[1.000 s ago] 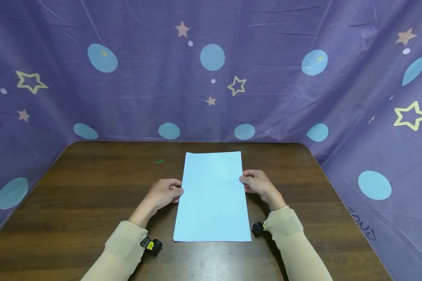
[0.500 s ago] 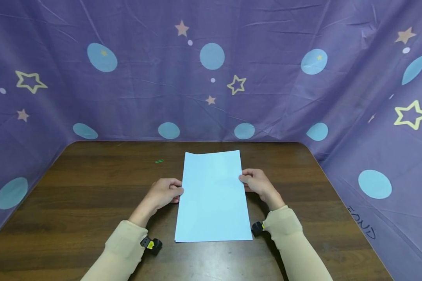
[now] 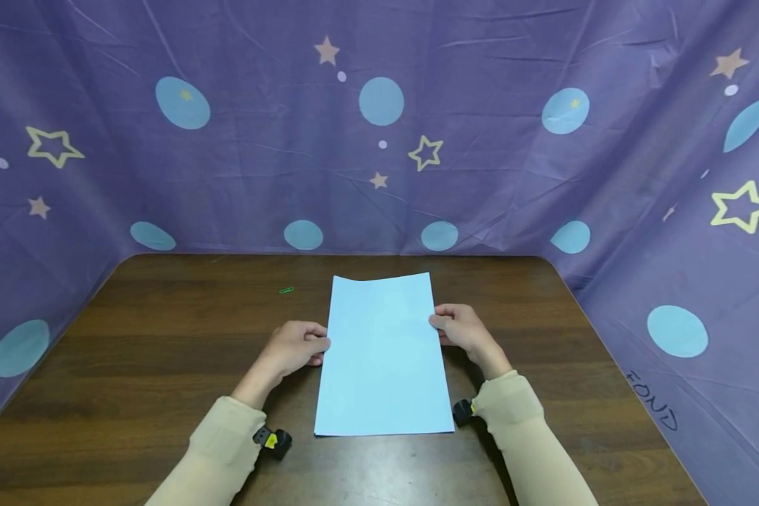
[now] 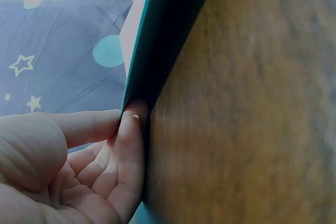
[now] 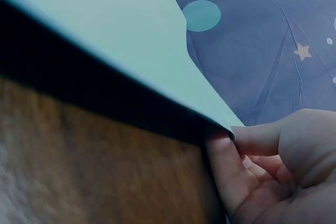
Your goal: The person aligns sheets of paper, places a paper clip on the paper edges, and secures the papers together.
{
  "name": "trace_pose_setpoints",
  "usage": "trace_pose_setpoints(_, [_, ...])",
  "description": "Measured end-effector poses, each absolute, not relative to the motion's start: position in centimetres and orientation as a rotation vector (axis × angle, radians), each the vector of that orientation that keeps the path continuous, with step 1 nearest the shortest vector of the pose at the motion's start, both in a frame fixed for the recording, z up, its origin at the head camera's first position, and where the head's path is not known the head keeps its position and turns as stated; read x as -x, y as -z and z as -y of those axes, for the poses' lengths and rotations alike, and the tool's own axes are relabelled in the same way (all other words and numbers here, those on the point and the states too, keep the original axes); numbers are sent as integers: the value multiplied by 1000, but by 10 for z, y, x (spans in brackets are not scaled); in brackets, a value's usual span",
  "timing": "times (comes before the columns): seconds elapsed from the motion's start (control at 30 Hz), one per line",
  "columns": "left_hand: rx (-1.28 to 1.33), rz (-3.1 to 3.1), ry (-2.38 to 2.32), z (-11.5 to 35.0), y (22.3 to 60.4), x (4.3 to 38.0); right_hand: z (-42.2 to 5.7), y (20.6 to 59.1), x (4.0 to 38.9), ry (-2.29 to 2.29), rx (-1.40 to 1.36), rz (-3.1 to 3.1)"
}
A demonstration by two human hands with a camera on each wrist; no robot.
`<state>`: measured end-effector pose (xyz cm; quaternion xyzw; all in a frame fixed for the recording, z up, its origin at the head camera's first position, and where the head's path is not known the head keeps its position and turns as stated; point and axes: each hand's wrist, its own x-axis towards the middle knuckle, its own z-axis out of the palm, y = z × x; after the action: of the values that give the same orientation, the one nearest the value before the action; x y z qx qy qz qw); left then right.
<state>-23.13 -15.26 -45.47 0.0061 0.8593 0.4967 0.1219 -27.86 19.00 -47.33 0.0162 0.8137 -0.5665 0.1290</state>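
Between both hands a light blue stack of paper (image 3: 382,358) is held above the wooden table, its long sides running away from the person. My left hand (image 3: 295,346) pinches the left edge, thumb on top and fingers beneath. The right hand (image 3: 468,330) pinches the opposite edge slightly farther up in the same way. In the left wrist view, thumb and forefinger meet at the paper's edge (image 4: 137,51), with a dark gap under the sheet. The right wrist view shows the paper (image 5: 121,30) bending a little where the fingers grip it. The far edge sags slightly in the middle.
A small green paper clip (image 3: 287,290) lies on the brown table (image 3: 164,337), left of the paper's far end. A purple curtain (image 3: 481,161) with stars and dots hangs behind and along both sides. Black wrist cameras (image 3: 280,444) sit at the sleeves.
The paper's near edge has shifted slightly right, and its far edge now dips more in the middle. Both hands keep their grip in nearly the same place.
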Motion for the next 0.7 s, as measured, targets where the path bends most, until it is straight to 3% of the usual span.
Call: trace_pose_setpoints(0.7, [-50, -2542, -1383, 152, 453, 232, -191, 474, 280, 1646, -34, -2374])
